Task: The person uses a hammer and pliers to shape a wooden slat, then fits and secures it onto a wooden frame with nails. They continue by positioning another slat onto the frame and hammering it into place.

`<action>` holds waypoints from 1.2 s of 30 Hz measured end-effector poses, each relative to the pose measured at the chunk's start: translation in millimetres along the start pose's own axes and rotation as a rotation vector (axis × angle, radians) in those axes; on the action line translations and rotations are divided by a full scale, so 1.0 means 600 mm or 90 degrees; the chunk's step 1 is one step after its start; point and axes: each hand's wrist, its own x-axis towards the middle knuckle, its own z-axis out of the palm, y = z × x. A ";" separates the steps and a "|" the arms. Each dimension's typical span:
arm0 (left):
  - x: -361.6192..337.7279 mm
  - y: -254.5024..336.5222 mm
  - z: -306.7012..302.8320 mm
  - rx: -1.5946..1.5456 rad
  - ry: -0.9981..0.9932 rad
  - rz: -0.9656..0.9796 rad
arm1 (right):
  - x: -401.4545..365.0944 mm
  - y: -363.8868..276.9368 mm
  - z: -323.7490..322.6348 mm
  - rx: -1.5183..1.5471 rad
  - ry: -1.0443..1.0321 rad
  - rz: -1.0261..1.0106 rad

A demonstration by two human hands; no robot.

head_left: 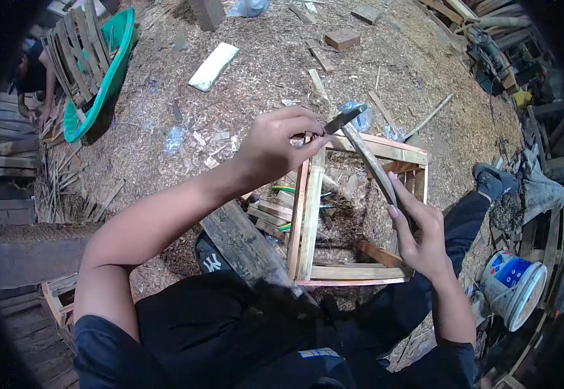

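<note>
My right hand [421, 233] is wrapped round the wooden handle of a hammer [369, 159]. The hammer's dark metal head [345, 119] is over the top corner of a box-like wooden frame [311, 220]. Close beside the head, my left hand [282, 142] has its thumb and fingers pinched together at that corner. Whatever is between those fingertips is too small to make out. The frame, made of nailed strips, stands in front of my lap, beside a weathered plank [246, 243]. Part of the frame's far side is hidden by my right hand.
Sawdust covers the ground [262, 65], with scattered offcuts, a pale board [214, 67] and a wood block [342, 39]. A green tub [110, 78] holds slats at the left, near another person [34, 78]. A white bucket [514, 288] is at the right.
</note>
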 end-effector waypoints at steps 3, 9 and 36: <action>-0.003 0.006 0.000 -0.024 -0.012 -0.063 | -0.002 0.000 0.004 -0.011 0.008 -0.011; -0.006 0.005 0.006 0.010 0.011 -0.059 | -0.002 -0.003 0.008 0.026 0.009 0.045; -0.001 0.006 0.001 -0.048 -0.029 -0.106 | -0.001 0.003 0.014 -0.004 0.022 0.014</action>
